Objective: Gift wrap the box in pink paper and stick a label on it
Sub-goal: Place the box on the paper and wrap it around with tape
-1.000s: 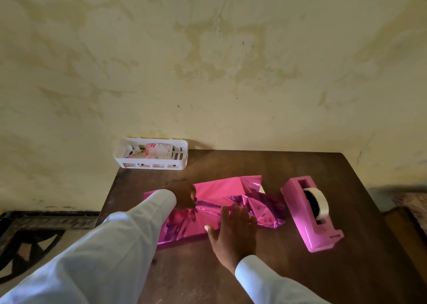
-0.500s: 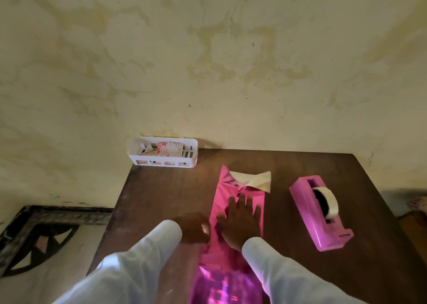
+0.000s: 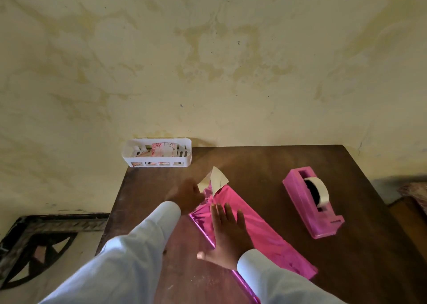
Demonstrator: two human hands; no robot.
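Note:
A long parcel in shiny pink paper (image 3: 261, 229) lies slanted on the dark wooden table (image 3: 254, 160), its far end pointing up and left. At that end a loose flap (image 3: 216, 180) shows the paper's pale underside. My right hand (image 3: 227, 232) lies flat on the parcel, fingers straight and spread. My left hand (image 3: 188, 195) is at the far end beside the flap, blurred; its fingers seem to pinch the paper's edge. The box itself is hidden under the paper.
A pink tape dispenser (image 3: 312, 202) with a white roll stands to the right of the parcel. A white slotted basket (image 3: 157, 152) holding patterned cards sits at the table's far left corner against the wall. A patterned floor mat (image 3: 39, 241) lies left of the table.
The parcel has swung from pointing straight away to slanting up-left. My left hand moved from the near side up to the far end at the flap. My right hand stays pressed flat on it.

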